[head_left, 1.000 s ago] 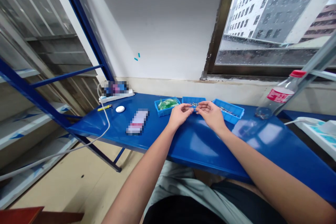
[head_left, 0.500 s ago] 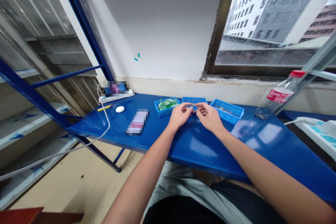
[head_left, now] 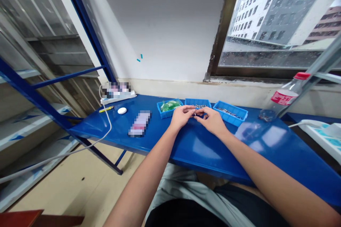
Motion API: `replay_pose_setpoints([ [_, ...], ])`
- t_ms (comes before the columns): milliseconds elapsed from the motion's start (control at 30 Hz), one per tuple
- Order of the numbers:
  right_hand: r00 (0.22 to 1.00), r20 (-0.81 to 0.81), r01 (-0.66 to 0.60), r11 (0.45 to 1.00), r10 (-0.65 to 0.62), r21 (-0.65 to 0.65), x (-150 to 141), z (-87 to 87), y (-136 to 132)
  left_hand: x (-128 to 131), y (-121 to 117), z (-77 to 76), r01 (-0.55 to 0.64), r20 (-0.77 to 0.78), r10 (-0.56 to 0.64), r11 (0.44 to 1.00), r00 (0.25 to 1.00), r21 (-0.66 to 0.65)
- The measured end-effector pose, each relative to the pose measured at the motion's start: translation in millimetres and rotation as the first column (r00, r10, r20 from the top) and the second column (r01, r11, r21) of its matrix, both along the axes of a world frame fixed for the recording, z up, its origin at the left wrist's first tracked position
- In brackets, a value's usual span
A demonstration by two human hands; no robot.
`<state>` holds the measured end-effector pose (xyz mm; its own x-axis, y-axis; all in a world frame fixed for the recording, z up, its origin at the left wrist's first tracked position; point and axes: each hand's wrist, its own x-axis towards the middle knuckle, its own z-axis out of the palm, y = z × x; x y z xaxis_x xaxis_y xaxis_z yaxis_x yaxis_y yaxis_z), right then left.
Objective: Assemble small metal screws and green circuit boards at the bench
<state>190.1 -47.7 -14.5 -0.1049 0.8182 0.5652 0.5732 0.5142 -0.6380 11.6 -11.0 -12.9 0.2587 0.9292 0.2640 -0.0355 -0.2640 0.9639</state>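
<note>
Item: one small metal piece point(head_left: 195, 114), held between the fingertips at the blue table's point(head_left: 202, 145) far side; left hand point(head_left: 182, 117), narrowed on it; right hand point(head_left: 211, 118), curled at it, grip impossible to tell. Blue bins, three, from the piece: green contents point(head_left: 170, 105), ten o'clock; small metal parts point(head_left: 203, 106), twelve; slender metal parts point(head_left: 229, 112), three.

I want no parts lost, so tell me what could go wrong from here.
The small metal piece held between the left hand and the right hand could slip and skid across the smooth table. It might also drop into the middle blue bin just beyond and be hard to spot among the metal parts there.
</note>
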Motion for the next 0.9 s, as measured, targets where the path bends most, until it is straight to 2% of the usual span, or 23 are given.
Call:
replay_pose_setpoints([
  [267,0.982,-0.175,0.045,0.989,-0.07,-0.139,-2.0,6.4,-4.5,-1.1,-11.3,10.0,-0.1,-0.153,0.124,0.983,0.98,0.157],
  [467,0.976,-0.211,0.01,0.981,-0.052,-0.195,0.9,4.5,-2.0,0.3,-10.4,3.1,-0.04,-0.284,0.141,0.941,0.948,0.336],
  [567,0.981,-0.187,0.019,0.98,-0.057,-0.198,1.7,4.5,-1.4,1.0,-10.0,1.1,0.004,-0.324,0.129,0.925,0.937,0.381],
  [733,0.961,-0.271,-0.003,0.977,-0.057,-0.215,5.4,-0.7,6.3,3.6,-12.7,6.3,-0.017,-0.283,0.134,0.925,0.95,0.38],
  [900,0.9,-0.436,-0.149,0.934,-0.008,-0.326,4.8,-6.4,11.0,3.8,-7.2,6.2,-0.045,-0.09,0.066,0.975,0.994,0.216],
])
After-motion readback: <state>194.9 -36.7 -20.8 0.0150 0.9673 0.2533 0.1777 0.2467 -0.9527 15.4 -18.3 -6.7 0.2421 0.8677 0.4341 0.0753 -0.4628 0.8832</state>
